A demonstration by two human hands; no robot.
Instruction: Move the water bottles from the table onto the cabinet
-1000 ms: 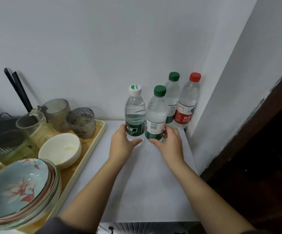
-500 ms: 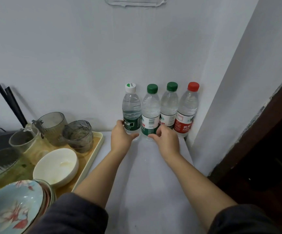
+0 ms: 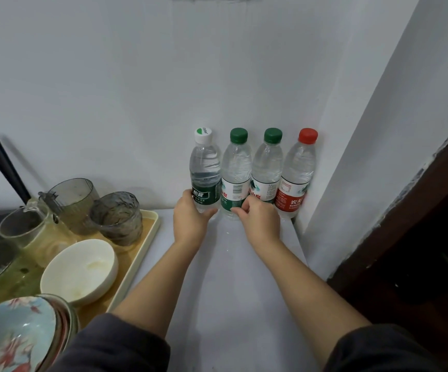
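Handling: we judge both full, slick. Left grip [image 3: 190, 220] wraps white-capped bottle [image 3: 205, 167] at label; right grip [image 3: 260, 224] pinches adjacent green-capped bottle [image 3: 236, 167].

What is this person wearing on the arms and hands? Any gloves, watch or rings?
No gloves on the left hand or the right hand, and no ring or watch shows. The left sleeve and the right sleeve are dark grey fabric, ending near the elbows, so both forearms are uncovered.
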